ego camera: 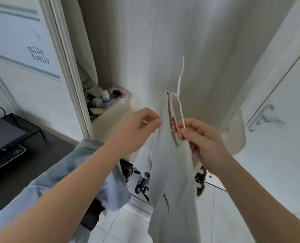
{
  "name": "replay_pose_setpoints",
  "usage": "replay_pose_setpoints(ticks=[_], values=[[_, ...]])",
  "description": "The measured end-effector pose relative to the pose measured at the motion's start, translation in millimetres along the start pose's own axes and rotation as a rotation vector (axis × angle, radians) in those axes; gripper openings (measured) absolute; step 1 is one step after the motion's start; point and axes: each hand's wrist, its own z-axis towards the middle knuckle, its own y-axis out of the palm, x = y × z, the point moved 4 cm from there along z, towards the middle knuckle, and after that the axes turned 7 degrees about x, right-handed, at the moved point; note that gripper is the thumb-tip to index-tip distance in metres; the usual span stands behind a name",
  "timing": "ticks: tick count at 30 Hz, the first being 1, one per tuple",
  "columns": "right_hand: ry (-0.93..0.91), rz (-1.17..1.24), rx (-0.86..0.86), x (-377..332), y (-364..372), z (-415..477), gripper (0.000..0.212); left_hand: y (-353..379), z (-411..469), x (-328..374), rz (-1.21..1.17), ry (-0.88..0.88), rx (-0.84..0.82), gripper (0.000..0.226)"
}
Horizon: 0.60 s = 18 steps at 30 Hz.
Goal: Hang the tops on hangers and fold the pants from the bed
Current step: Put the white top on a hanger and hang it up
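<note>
A white top [172,190] with a red neck label hangs in mid-air at centre. A thin white wire hanger [180,81] pokes up out of its neck opening. My right hand [200,139] pinches the hanger wire together with the collar edge. My left hand [142,127] grips the top's left shoulder, and a short white end of the hanger shows between its fingers. A light blue denim garment [86,174] is draped over my left forearm.
Pale curtains [145,41] hang straight ahead over a wardrobe opening. Bottles and clutter [105,99] sit on a shelf at left. A black monitor on a wire stand [5,134] is at far left. A white door with a handle [265,118] stands right. White tiled floor [224,216] lies below.
</note>
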Motion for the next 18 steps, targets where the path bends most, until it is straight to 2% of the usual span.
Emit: replay_pose_setpoints(ticks=[3,7,12,18], values=[[-0.046,-0.013,0.095,-15.3,22.8,33.6,0.011,-18.2,-2.7,6.9,-0.021,0.016,-0.159,0.043],[-0.122,-0.004,0.186,-41.3,59.4,78.5,0.011,-44.3,7.1,19.9,0.054,0.093,-0.265,0.051],[-0.189,-0.002,0.244,-91.0,94.4,135.8,0.006,-91.4,54.2,40.6,0.202,0.255,-0.093,0.046],[-0.33,-0.081,0.247,-173.1,124.2,209.9,0.016,-147.8,131.3,75.1,0.225,0.385,0.079,0.041]])
